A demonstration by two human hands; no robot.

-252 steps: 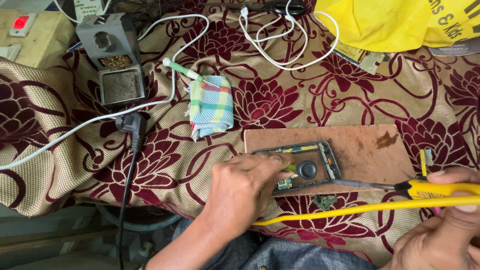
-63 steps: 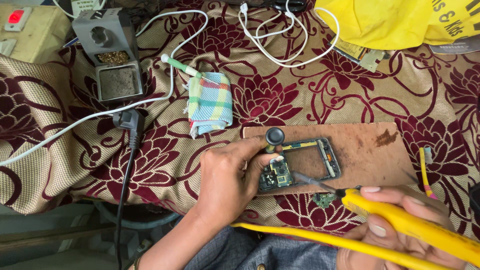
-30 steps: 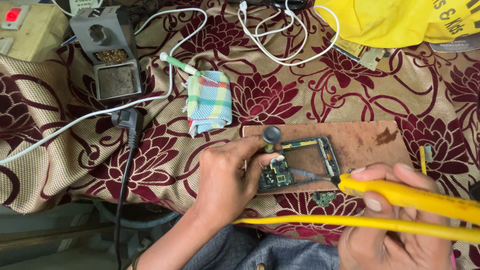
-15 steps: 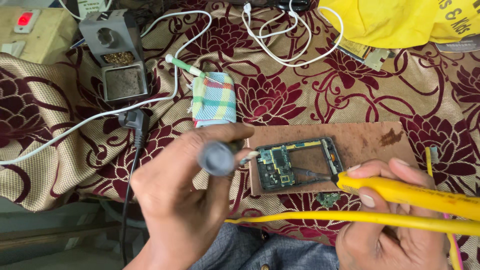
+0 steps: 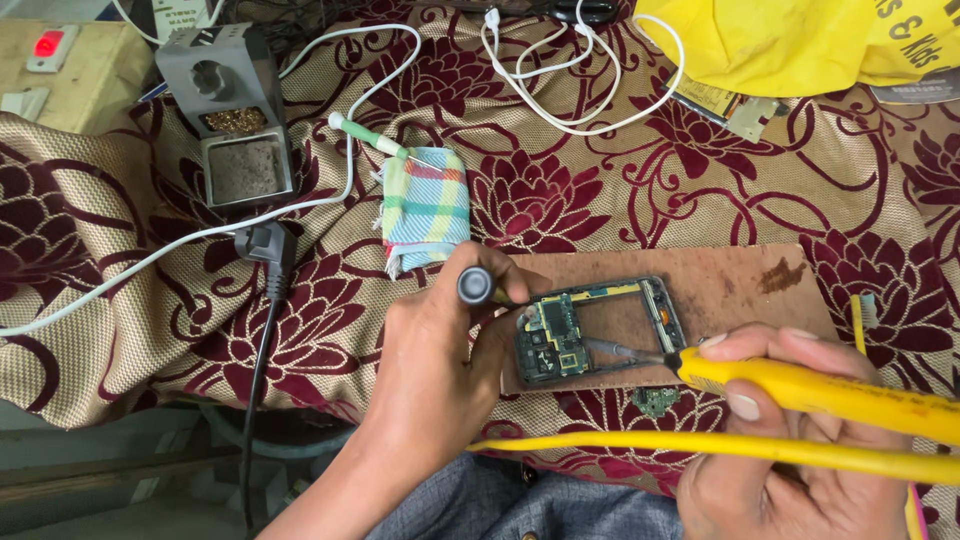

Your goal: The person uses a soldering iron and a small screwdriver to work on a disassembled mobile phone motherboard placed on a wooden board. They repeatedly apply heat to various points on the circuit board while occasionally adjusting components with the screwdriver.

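Left hand (image 5: 435, 350) — grip closed on a dark-capped tool (image 5: 475, 286). Right hand (image 5: 800, 440) — grip closed on yellow soldering iron (image 5: 820, 395), tip over circuit board (image 5: 552, 337) within phone frame (image 5: 600, 325), on brown board (image 5: 720, 290).

Our left hand (image 5: 430, 370) grips a round-ended tool (image 5: 474, 286) at the circuit board (image 5: 552, 335); right hand (image 5: 790, 450) holds yellow soldering iron (image 5: 830, 390), tip on board.

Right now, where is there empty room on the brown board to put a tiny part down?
The wooden board is bare on its right part, between the phone frame and the dark stain. Its left end is crowded: left hand, circuit board, and soldering iron in the right hand.
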